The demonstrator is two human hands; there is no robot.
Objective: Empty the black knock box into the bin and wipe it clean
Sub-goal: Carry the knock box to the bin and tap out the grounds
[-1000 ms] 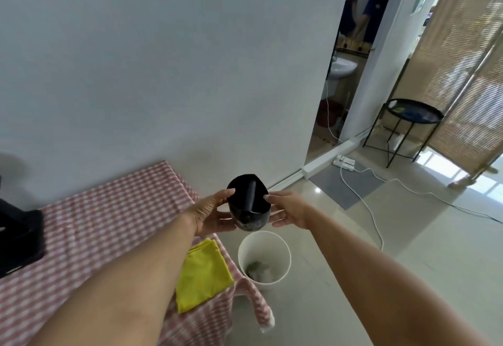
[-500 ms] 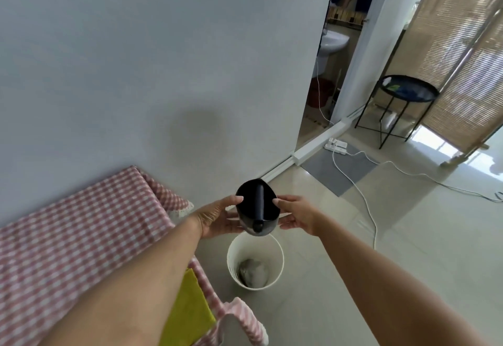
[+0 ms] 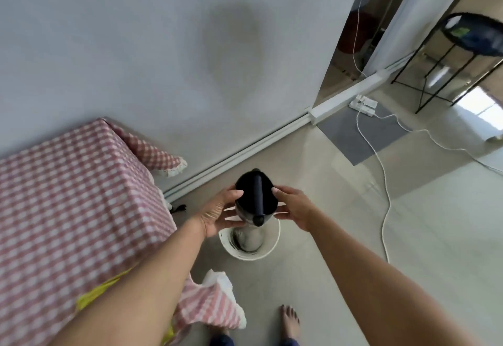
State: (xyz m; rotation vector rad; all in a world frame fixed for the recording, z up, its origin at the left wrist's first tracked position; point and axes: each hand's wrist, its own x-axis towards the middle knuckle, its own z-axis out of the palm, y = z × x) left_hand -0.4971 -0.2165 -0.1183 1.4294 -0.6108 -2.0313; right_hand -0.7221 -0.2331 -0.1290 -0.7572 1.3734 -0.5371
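Black knock box (image 3: pixel 255 198) clamped between fingers of left hand (image 3: pixel 217 213) and right hand (image 3: pixel 295 208) above bin (image 3: pixel 272 247); off-centre tipping risks grounds spilling onto floor (image 3: pixel 340 236).

Bare forearms, bare hands, bare feet.
No sleeves down to left hand (image 3: pixel 217 213) or right hand (image 3: pixel 292 211); short pale fingernails; dark-painted toenails on right foot (image 3: pixel 290 321); dark blue trouser hems (image 3: pixel 221 341) at bottom edge.
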